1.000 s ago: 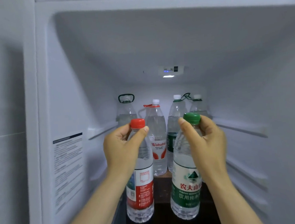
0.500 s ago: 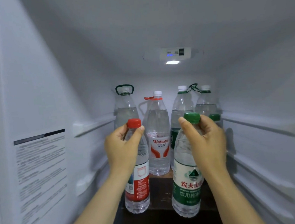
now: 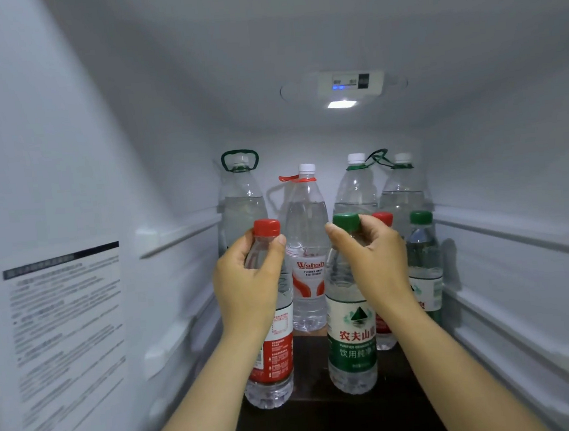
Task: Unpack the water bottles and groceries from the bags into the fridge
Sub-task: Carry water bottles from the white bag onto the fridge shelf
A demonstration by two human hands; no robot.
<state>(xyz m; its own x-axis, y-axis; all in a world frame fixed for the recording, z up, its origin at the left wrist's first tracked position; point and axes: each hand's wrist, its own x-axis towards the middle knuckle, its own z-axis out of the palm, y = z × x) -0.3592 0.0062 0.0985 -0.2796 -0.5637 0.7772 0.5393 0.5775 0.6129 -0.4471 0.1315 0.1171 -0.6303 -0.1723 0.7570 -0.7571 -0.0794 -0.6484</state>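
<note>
Left hand (image 3: 248, 287): fingers and thumb wrapped round the neck of the red-cap bottle (image 3: 274, 350), just under the cap. Right hand (image 3: 376, 262): same grip on the green-cap bottle (image 3: 350, 340). Both upright, side by side, bases low over the dark shelf (image 3: 328, 417); can't tell if they touch it. Versus 0.5 s ago: both bottles deeper into the fridge (image 3: 133, 159), closer to the big bottles (image 3: 307, 234) at the back. Two small bottles (image 3: 423, 258) now show behind my right hand.

1. The sticker's (image 3: 68, 340) words are too blurry to read.
2. The right hand (image 3: 373, 259) hides most of the far red bottle (image 3: 382, 218).
3. The bottom edge cuts off the left arm (image 3: 197, 412) and right arm (image 3: 462, 371).
</note>
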